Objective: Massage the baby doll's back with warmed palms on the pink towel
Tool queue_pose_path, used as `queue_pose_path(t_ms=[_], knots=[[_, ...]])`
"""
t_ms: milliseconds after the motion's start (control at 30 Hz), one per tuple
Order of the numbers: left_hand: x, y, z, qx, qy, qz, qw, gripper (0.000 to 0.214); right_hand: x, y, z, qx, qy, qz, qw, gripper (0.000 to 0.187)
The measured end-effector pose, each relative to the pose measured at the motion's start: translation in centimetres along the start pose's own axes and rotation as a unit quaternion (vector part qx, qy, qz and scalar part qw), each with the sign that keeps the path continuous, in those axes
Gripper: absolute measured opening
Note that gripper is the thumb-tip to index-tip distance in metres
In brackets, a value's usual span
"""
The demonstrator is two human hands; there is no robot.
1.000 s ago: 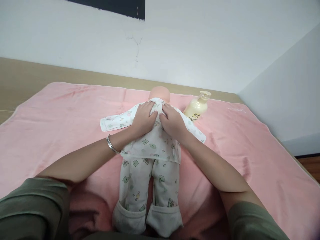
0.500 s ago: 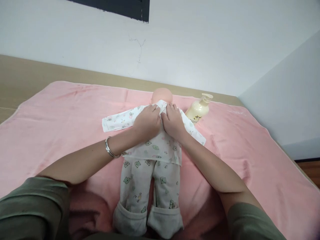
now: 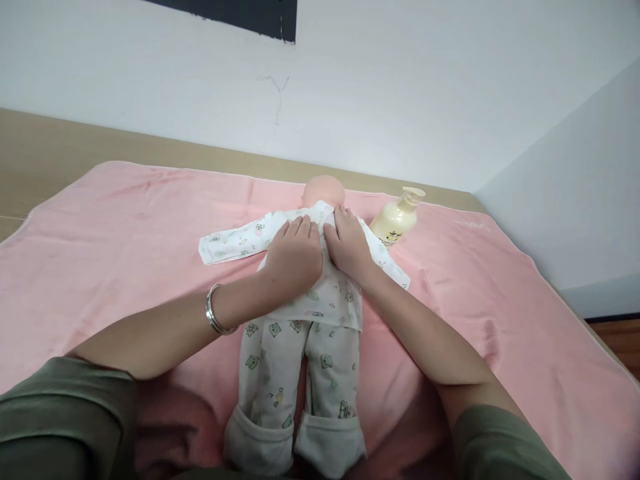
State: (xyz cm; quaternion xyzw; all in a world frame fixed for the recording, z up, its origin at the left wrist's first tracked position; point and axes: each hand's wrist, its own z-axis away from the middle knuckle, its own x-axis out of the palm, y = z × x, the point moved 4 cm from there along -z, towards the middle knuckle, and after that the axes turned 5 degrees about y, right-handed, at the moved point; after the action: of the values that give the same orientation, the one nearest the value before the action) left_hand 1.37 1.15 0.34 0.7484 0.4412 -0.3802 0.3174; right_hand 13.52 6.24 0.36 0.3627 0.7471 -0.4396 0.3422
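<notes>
A baby doll [image 3: 324, 190] lies on its back on a pink blanket [image 3: 125, 227], feet toward me. It wears a white printed top [image 3: 330, 297] and matching trousers [image 3: 300, 373]. My left hand [image 3: 295, 257], with a silver bangle on the wrist, lies flat on the doll's chest, fingers stretched toward the collar. My right hand [image 3: 347, 247] rests beside it on the chest, fingers flat and close together, tips at the neckline. The two hands touch at the middle of the top. The doll's left sleeve [image 3: 233, 241] lies spread out to the side.
A cream pump bottle [image 3: 397, 220] lies tilted on the blanket just right of the doll's shoulder. The blanket covers a wooden surface [image 3: 45, 153] against a white wall. A second wall closes the right side, with floor showing at the far right.
Both hands went from pinching the collar to lying flat on the chest, sliding slightly toward me. The left sleeve has shifted a little left.
</notes>
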Motion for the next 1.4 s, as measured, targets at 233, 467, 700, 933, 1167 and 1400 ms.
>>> queue_pose_path(t_ms=[233, 467, 700, 933, 1167, 1400], knots=[[0.9, -4.1, -3.4, -0.082, -0.064, 0.086, 0.991, 0.039, 0.0, -3.2, 4.0, -0.101, 0.011, 0.063, 0.993, 0.059], [0.0, -0.9, -0.9, 0.011, -0.038, 0.015, 0.999, 0.048, 0.0, -0.3, 0.2, -0.02, -0.038, 0.022, 0.999, 0.056], [-0.7, -1.5, -2.0, 0.044, -0.106, 0.019, 0.993, 0.041, 0.0, -2.0, 2.5, -0.087, 0.008, 0.096, 0.992, 0.054], [0.6, -4.0, -4.0, -0.076, -0.138, 0.045, 0.986, 0.052, -0.2, -3.4, 3.9, -0.106, -0.01, 0.101, 0.989, 0.055], [-0.1, 0.0, -0.8, 0.03, -0.049, -0.009, 0.998, 0.044, 0.0, -0.2, -0.1, -0.05, -0.063, 0.115, 0.99, 0.058], [-0.3, -2.7, -3.2, -0.071, -0.086, 0.061, 0.992, 0.035, -0.1, -2.5, 2.8, -0.098, -0.011, 0.118, 0.988, 0.059]])
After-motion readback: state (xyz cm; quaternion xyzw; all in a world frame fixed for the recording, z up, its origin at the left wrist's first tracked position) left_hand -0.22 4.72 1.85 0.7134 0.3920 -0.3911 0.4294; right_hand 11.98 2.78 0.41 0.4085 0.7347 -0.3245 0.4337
